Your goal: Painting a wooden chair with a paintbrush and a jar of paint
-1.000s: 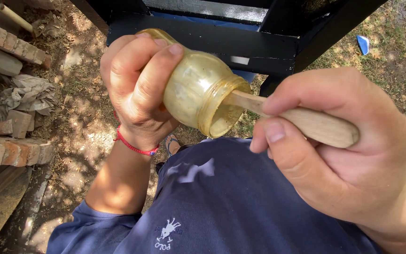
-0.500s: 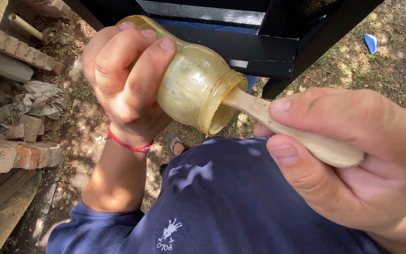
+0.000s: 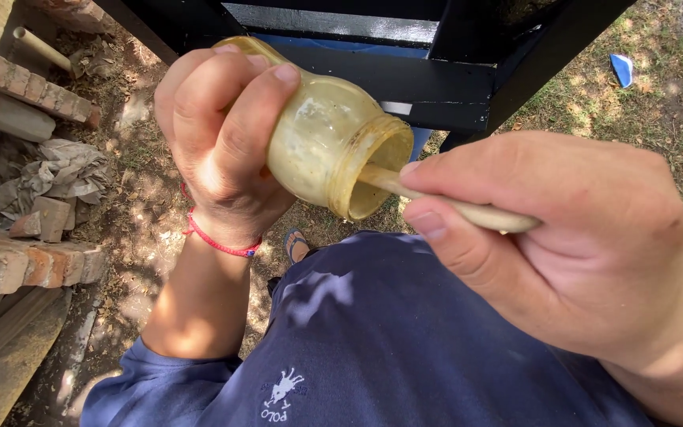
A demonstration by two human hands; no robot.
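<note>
1. My left hand is wrapped tight round a small glass jar smeared inside with yellowish paste, holding it tilted so its mouth faces down toward my right.
2. My right hand is closed on a pale wooden handle, whose far end sits inside the jar's mouth.
3. Compared with half a second ago, the jar is tipped much the same, and the handle lies a little flatter, with less of it showing beyond my fingers.
4. A red string bracelet circles my left wrist.
5. Behind the jar stands a black frame; bricks lie to my left.
</note>
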